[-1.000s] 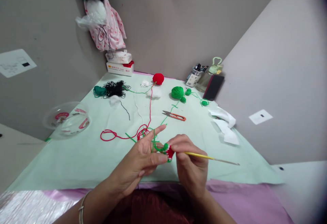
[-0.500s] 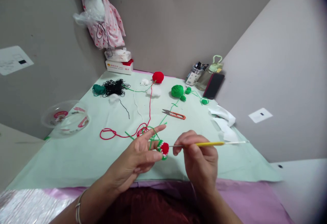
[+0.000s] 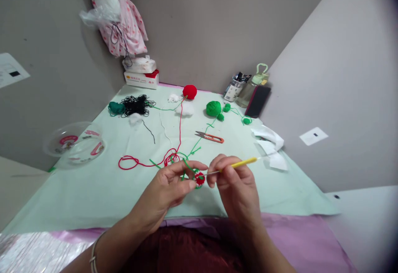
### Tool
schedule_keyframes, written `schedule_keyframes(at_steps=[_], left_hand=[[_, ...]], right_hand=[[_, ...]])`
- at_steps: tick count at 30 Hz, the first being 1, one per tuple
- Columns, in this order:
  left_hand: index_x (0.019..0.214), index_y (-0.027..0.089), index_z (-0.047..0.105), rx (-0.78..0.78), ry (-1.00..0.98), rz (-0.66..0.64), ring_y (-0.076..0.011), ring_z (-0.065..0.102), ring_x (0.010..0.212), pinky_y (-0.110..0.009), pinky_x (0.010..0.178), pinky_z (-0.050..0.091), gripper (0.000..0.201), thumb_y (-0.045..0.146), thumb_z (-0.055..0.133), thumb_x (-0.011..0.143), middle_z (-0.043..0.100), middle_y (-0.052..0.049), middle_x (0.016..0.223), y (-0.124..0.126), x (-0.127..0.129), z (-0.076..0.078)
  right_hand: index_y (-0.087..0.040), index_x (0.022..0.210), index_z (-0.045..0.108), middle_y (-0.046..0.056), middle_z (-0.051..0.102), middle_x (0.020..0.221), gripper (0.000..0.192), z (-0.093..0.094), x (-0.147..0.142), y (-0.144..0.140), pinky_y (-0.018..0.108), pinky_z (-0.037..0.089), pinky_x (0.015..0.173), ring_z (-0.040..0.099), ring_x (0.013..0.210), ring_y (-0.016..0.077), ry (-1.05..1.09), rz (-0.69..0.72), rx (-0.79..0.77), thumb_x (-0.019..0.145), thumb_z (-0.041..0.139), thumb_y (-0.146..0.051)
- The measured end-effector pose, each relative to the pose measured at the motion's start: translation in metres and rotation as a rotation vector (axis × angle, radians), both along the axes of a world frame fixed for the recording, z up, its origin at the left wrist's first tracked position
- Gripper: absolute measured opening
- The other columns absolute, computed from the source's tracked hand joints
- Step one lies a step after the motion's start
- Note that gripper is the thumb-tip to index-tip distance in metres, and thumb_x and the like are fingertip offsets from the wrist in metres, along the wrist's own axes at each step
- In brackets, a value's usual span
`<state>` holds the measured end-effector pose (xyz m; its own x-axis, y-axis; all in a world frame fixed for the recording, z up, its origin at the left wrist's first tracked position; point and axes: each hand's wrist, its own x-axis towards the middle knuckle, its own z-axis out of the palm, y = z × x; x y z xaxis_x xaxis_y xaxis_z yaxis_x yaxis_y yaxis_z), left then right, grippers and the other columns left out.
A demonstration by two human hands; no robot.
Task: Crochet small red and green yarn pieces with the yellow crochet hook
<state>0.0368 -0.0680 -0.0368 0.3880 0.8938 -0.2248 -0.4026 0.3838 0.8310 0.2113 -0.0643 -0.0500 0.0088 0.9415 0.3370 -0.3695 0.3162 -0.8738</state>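
Your left hand (image 3: 169, 188) pinches the little red-and-green crochet piece (image 3: 199, 178) above the table's near edge; your right hand (image 3: 234, 186) pinches the yellow hook (image 3: 239, 164), tip at the piece. Beyond lie red yarn (image 3: 137, 163), scissors (image 3: 209, 136), green ball (image 3: 213, 108), red ball (image 3: 189, 91).

Both forearms are seen bare, no sleeves. A thin silver metal bangle (image 3: 92, 255) is worn on the left wrist. The left hand (image 3: 169, 192) and right hand (image 3: 236, 188) are ungloved, no rings seen. Dark red clothing (image 3: 186, 252) is worn below.
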Motion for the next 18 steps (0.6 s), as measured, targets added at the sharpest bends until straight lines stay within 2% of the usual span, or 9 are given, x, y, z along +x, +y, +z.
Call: schedule_keyframes(at_steps=[5, 8, 12, 16, 18], left_hand=[[0.099, 0.020, 0.074, 0.038, 0.028, 0.061, 0.0018, 0.029, 0.042, -0.022, 0.043, 0.016, 0.025, 0.031, 0.087, 0.081, 0.062, 0.004, 0.087, 0.000, 0.005, -0.003], [0.097, 0.020, 0.069, 0.059, 0.026, 0.077, 0.0037, 0.032, 0.039, -0.020, 0.042, 0.017, 0.025, 0.032, 0.086, 0.083, 0.058, 0.006, 0.085, 0.002, 0.005, -0.007], [0.095, 0.021, 0.066, 0.081, -0.004, 0.080, 0.0041, 0.033, 0.038, -0.018, 0.041, 0.019, 0.026, 0.033, 0.087, 0.084, 0.056, 0.008, 0.083, 0.004, 0.007, -0.013], [0.091, 0.022, 0.067, 0.125, -0.005, 0.138, 0.0014, 0.036, 0.045, -0.018, 0.042, 0.025, 0.025, 0.034, 0.087, 0.083, 0.059, 0.006, 0.087, 0.003, 0.010, -0.015], [0.093, 0.023, 0.069, 0.162, 0.049, 0.109, -0.0016, 0.039, 0.048, -0.019, 0.044, 0.030, 0.024, 0.036, 0.087, 0.083, 0.060, 0.006, 0.086, 0.005, 0.006, -0.014]], right_hand=[[-0.028, 0.103, 0.082, 0.004, 0.073, 0.093, 0.016, -0.010, -0.006, -0.004, 0.031, 0.056, 0.076, 0.068, 0.086, 0.0172, -0.283, -0.232, 0.208, 0.101, 0.067, -0.023], [-0.030, 0.106, 0.082, 0.003, 0.074, 0.093, 0.021, -0.012, -0.009, -0.004, 0.031, 0.055, 0.077, 0.067, 0.088, 0.0167, -0.368, -0.335, 0.248, 0.102, 0.065, -0.018], [-0.031, 0.107, 0.081, 0.002, 0.075, 0.093, 0.023, -0.013, -0.012, -0.002, 0.031, 0.055, 0.080, 0.068, 0.089, 0.0168, -0.337, -0.278, 0.230, 0.102, 0.064, -0.017], [-0.029, 0.102, 0.081, 0.002, 0.076, 0.096, 0.017, -0.010, -0.013, -0.001, 0.031, 0.055, 0.082, 0.069, 0.093, 0.0176, -0.331, -0.174, 0.177, 0.093, 0.077, -0.016], [-0.029, 0.096, 0.081, 0.001, 0.076, 0.093, 0.015, -0.009, -0.011, 0.001, 0.030, 0.055, 0.081, 0.069, 0.091, 0.0171, -0.310, -0.169, 0.131, 0.089, 0.080, -0.015]])
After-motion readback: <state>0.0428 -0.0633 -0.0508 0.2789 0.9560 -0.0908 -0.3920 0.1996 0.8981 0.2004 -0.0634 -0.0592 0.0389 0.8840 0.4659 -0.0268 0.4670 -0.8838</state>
